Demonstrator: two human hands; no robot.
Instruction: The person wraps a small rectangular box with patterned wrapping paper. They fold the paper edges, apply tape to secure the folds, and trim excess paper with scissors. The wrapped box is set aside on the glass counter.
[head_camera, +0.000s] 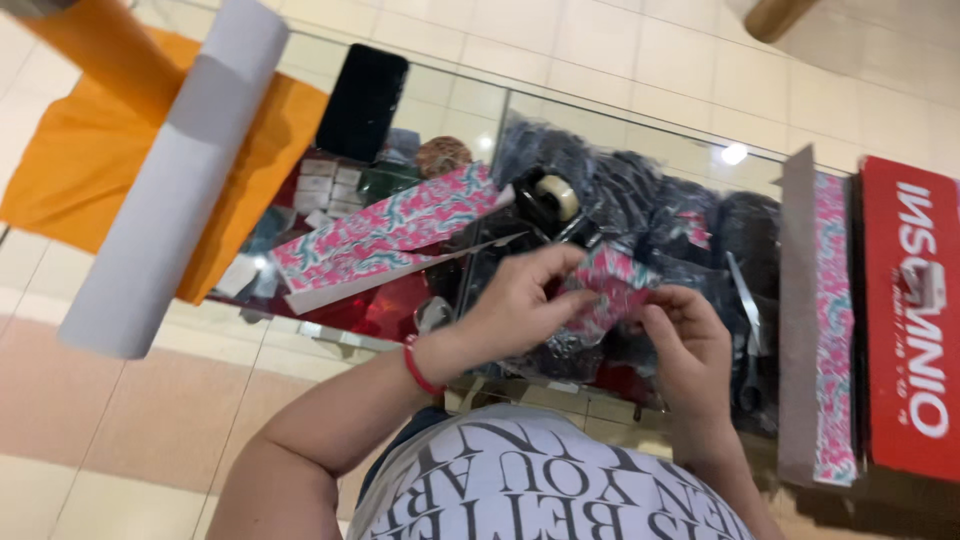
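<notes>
We observe both hands pinching one small item wrapped in glossy pink patterned paper (612, 285). Left hand (520, 300): fingers curled, thumb and fingertips grasping its near edge. Right hand (690, 345): fingers bent, gripping its opposite edge. The item sits between the two sets of fingertips, above a glass countertop (640, 130). Just beyond the left fingers: one black tape dispenser (550, 200) with a pale roll. Counted nearby: two flat strips of the same pink paper (385, 235), one white paper roll (170, 180), one red box (910, 310).
</notes>
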